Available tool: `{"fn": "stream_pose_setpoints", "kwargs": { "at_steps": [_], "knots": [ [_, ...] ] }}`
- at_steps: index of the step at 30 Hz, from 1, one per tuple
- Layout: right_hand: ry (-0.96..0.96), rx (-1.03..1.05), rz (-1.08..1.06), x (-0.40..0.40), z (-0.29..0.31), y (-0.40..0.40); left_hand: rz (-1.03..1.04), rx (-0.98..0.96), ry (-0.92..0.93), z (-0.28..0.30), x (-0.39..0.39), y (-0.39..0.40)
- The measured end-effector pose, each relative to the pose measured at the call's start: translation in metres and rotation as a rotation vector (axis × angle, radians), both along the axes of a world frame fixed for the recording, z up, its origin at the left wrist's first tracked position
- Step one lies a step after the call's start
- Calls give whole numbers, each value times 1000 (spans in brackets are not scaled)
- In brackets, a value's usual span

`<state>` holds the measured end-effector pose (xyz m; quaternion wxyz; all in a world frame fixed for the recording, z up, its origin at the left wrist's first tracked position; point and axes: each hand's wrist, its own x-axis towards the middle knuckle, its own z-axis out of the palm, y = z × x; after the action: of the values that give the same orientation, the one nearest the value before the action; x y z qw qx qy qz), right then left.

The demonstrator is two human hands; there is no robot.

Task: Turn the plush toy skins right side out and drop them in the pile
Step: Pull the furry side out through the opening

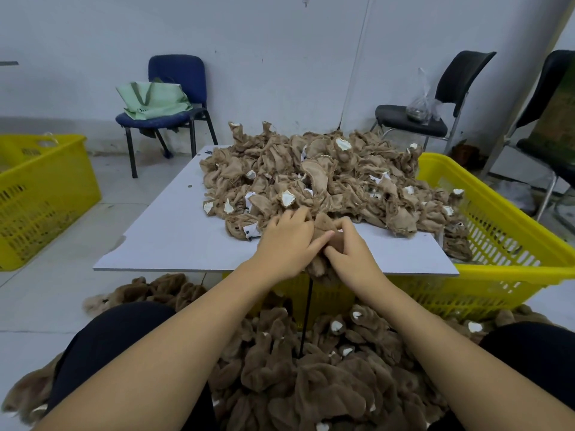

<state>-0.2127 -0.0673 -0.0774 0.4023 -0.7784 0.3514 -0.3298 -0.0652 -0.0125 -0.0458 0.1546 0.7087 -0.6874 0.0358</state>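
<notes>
I look down from a head camera at my two bare hands, which meet over the near edge of a pale grey table (pixel 174 241). Between them is one brown plush skin (pixel 323 244). My left hand (pixel 287 244) and right hand (pixel 351 253) both grip it, fingers curled into the cloth, thumbs pressing toward each other. The skin runs roughly up and down between my palms, its lower end hanging past the table edge, equally near both hands.

Beyond my fingers, touching the skin's far end, lies a heap of inside-out skins (pixel 326 178): thin, tan, wrinkled backing with frayed seams and small white patches. Below the table, between my knees, sits the pile of finished skins (pixel 311 377): darker, soft, fuzzy. So, I judge, the drop goes straight down. A yellow slatted plastic basket (pixel 497 237) stands under the table's right side.
</notes>
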Motion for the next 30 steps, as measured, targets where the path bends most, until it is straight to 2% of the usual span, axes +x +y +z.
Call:
{"fn": "stream_pose_setpoints", "kwargs": {
  "at_steps": [3,7,16,18,22,27,30],
  "knots": [
    [-65,-89,-44,2,7,-2,11,-34,198,5,-2,0],
    [-54,-163,-18,2,17,-6,-9,-86,288,12,-8,-3],
    [74,-251,-33,5,3,-5,-14,81,376,5,-10,-11],
    [79,-241,-43,2,-3,-3,-45,32,379,0,-13,-8],
    [-28,-229,-44,-2,-7,3,-42,-142,223,-7,-17,0],
    [-111,-308,-10,1,9,4,-94,-451,268,-8,-17,7],
    [-30,-298,2,-1,2,3,-96,-310,365,-23,-19,8]
  ]
}}
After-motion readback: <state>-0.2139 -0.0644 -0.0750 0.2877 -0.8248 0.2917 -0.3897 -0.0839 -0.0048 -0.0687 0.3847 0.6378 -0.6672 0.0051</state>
